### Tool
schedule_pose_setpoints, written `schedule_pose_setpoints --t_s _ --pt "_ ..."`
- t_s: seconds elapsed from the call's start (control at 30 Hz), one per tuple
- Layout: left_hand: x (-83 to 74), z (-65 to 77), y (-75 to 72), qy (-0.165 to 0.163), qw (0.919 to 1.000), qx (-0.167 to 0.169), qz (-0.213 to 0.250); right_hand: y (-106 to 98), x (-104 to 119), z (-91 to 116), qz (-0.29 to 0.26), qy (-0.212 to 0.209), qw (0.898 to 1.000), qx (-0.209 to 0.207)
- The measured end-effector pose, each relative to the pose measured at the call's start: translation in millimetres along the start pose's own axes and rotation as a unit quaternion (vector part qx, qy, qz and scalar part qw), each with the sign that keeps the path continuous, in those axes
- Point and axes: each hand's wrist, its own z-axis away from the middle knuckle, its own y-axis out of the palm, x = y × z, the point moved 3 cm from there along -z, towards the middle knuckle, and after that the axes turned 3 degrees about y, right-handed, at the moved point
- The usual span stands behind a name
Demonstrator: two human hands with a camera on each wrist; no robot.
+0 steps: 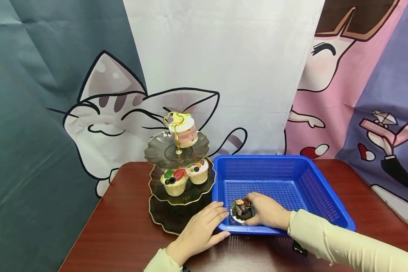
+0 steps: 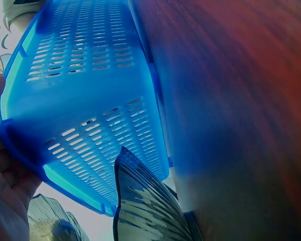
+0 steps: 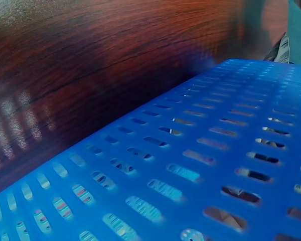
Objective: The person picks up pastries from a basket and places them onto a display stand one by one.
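My right hand (image 1: 268,211) reaches over the front rim of a blue plastic basket (image 1: 302,160) and grips a chocolate-topped cupcake (image 1: 242,210) inside its front left corner. The fingers partly cover the cupcake, and whether it touches the basket floor I cannot tell. My left hand (image 1: 200,230) lies with fingers extended against the basket's front left corner. In the left wrist view, that hand (image 2: 12,181) touches the rim of the basket (image 2: 90,100). The right wrist view shows the perforated basket wall (image 3: 190,145) but neither hand clearly.
Left of the basket stands a three-tier dark stand (image 1: 163,153) with gold edges. A layered cake slice (image 1: 185,134) sits on its top tier, two fruit-topped cupcakes (image 1: 174,185) on the middle one. Beneath lies a reddish-brown table (image 1: 105,226); a printed cloth (image 1: 224,49) hangs behind.
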Motion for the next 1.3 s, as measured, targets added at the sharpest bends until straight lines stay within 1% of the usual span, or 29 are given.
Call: schedule_pose_setpoints --t_s 0.13,0.3,0.47,0.6,0.97,1.03,1.13,1.3 --pt "0.0 0.1 -0.6 0.003 1.0 -0.004 -0.002 0 0 0 0.012 0.012 1.0 -0.009" --pt "-0.4 -0.7 -0.6 0.003 1.0 -0.002 0.003 -1 -2 -1 0.011 0.026 0.999 -0.018" --pt "-0.6 -1.0 -0.8 0.006 1.0 -0.003 0.002 -5 -3 -1 -0.008 0.051 0.999 -0.016" --pt "-0.8 -1.2 -0.5 0.01 0.9999 -0.006 -0.001 -13 -4 0 -0.029 0.063 0.998 -0.013" --pt "0.3 -0.5 0.0 0.01 0.9999 -0.009 -0.001 -47 1 2 -0.053 0.043 0.998 -0.019" --pt "0.2 -0.1 -0.1 0.007 1.0 -0.007 0.001 -53 3 2 -0.058 0.035 0.998 -0.02" --pt "0.2 0.3 -0.3 -0.003 1.0 0.0 0.008 -60 5 1 -0.061 0.033 0.997 -0.023" --pt "0.6 0.1 -0.2 0.003 1.0 -0.003 0.004 -73 7 -1 -0.06 0.032 0.997 -0.025"
